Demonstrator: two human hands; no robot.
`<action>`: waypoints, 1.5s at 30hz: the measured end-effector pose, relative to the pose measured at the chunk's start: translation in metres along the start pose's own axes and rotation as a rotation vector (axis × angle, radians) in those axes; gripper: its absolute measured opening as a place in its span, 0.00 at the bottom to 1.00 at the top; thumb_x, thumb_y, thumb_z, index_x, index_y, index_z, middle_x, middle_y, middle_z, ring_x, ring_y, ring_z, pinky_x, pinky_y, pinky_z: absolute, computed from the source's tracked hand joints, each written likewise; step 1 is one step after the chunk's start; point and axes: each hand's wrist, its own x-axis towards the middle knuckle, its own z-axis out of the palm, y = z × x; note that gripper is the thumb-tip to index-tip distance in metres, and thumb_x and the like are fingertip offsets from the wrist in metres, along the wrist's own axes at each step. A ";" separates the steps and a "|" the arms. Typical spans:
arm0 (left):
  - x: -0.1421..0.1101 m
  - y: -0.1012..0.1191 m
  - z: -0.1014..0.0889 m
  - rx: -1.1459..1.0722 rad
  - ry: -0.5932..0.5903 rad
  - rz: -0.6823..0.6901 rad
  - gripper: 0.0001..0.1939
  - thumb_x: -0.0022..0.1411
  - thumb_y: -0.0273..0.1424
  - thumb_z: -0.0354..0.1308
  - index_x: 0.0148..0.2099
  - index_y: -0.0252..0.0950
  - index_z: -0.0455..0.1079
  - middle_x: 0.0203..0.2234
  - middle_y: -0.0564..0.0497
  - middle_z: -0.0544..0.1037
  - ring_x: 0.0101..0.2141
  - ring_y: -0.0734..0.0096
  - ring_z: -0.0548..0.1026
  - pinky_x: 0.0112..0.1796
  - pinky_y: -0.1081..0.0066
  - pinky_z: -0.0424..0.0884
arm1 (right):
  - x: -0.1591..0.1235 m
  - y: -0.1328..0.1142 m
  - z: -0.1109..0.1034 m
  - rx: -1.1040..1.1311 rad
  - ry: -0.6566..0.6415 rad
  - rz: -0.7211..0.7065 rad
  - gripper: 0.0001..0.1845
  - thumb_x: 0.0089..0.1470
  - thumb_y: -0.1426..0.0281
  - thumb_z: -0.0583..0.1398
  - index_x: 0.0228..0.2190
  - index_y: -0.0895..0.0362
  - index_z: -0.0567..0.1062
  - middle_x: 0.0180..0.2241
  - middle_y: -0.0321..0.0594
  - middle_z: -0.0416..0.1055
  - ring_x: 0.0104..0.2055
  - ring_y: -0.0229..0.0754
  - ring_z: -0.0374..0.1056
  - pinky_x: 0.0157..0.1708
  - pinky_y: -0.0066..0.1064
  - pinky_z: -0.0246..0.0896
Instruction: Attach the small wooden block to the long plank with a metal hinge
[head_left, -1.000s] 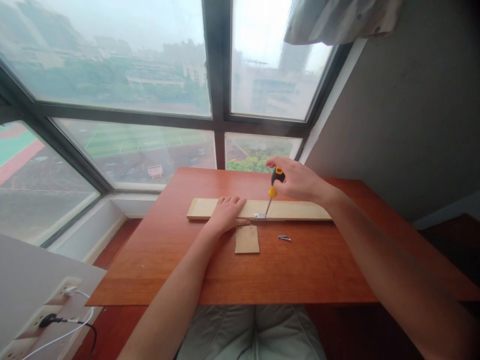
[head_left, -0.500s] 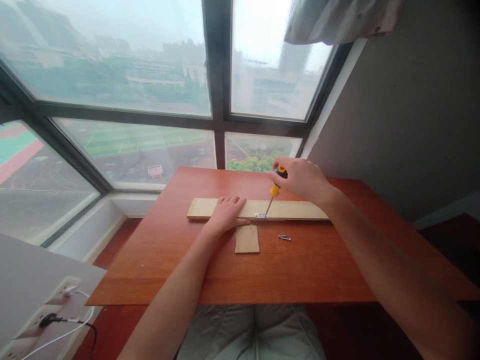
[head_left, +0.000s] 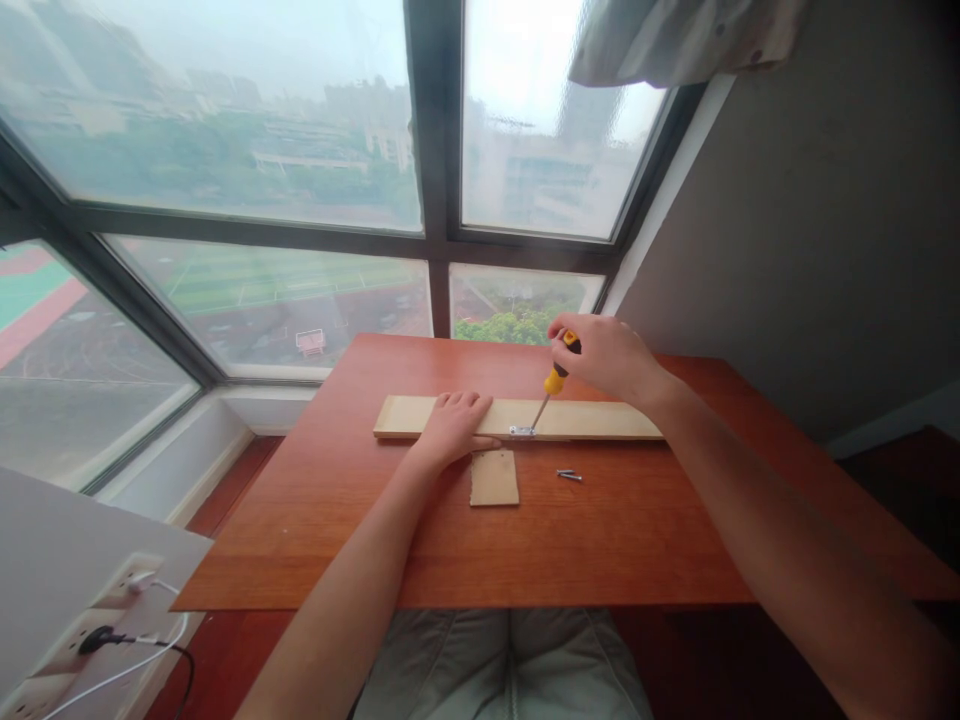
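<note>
Toward the desk [head_left: 337,540]'s far edge, our left hand [head_left: 452,422], unclenched, presses the board [head_left: 592,421]; our right hand [head_left: 609,352] grasps the screwdriver [head_left: 555,382], tip at the metal plate [head_left: 519,431]. We judge the board light, stiff, best held by its long edges.

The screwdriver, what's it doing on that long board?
The right hand holds the yellow and black screwdriver at a slant, its tip at the right end of a small metal piece on the board's near edge. The left hand presses on the long pale board. Nearer the person, some screws and a small square board lie on the table.
</note>
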 end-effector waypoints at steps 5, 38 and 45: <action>0.000 0.000 -0.001 -0.006 0.000 0.004 0.36 0.55 0.54 0.61 0.60 0.41 0.60 0.50 0.42 0.71 0.51 0.51 0.68 0.51 0.59 0.59 | 0.000 0.003 0.005 0.089 0.037 -0.183 0.14 0.50 0.71 0.57 0.40 0.54 0.73 0.49 0.42 0.72 0.41 0.44 0.69 0.33 0.33 0.59; -0.001 0.000 0.001 -0.029 0.004 0.001 0.36 0.55 0.54 0.61 0.60 0.43 0.60 0.52 0.42 0.70 0.53 0.50 0.67 0.51 0.59 0.58 | 0.001 0.002 -0.006 0.102 -0.070 -0.071 0.12 0.52 0.67 0.57 0.39 0.53 0.74 0.35 0.39 0.76 0.34 0.43 0.68 0.32 0.32 0.56; -0.001 0.001 0.001 -0.027 -0.002 -0.008 0.36 0.55 0.54 0.61 0.60 0.42 0.59 0.51 0.42 0.70 0.52 0.51 0.67 0.52 0.59 0.57 | 0.002 -0.001 -0.009 0.000 -0.043 -0.002 0.14 0.56 0.56 0.56 0.33 0.52 0.75 0.30 0.39 0.74 0.31 0.43 0.67 0.26 0.32 0.51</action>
